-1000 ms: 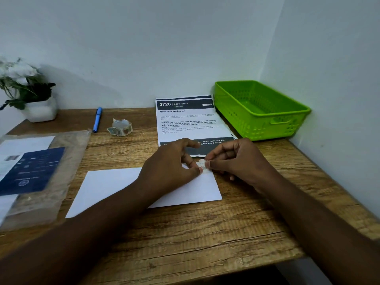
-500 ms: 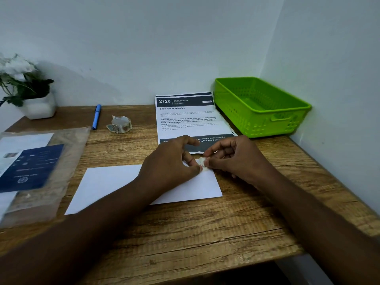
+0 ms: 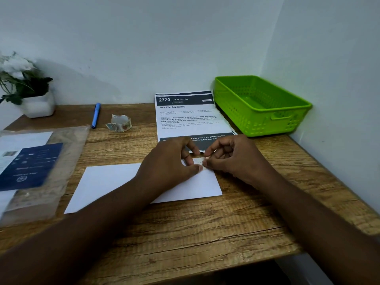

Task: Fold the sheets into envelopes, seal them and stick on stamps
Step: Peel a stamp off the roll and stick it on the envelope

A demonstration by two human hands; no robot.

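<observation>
**Q:** Head view: what occupies the centre of the wooden desk point(image 3: 205, 233)?

**A:** A white envelope point(image 3: 107, 182) lies flat, long side running left to right, near the middle of the desk. Both hands meet over its far right corner. The left hand point(image 3: 168, 161) comes in from the near left with its forearm crossing the envelope; the right hand point(image 3: 236, 159) comes in from the near right. Their fingertips are together, pinching a small pale stamp point(image 3: 198, 161) from either side. Whether the stamp already touches the paper cannot be told.

**Q:** How do the fingers lie?

**A:** Both hands have curled fingers. The left thumb and forefinger close on the stamp's left edge, the right thumb and forefinger on its right edge.

**Q:** What lies farther back?

**A:** A printed sheet point(image 3: 187, 118), headed "2720" and "Book Film Application", lies just beyond the hands; its near edge is hidden behind them. To its right, in the far right corner against the walls, stands a green basket point(image 3: 267, 120). To its left sit a small roll of stamps point(image 3: 120, 123) and, farther left, a blue pen point(image 3: 95, 115).

**Q:** And at the left edge?

**A:** A potted plant with white flowers point(image 3: 30, 91) stands at the far left. Nearer, a clear plastic sleeve point(image 3: 67, 161) holds a dark blue card point(image 3: 30, 165) and white papers.
</observation>
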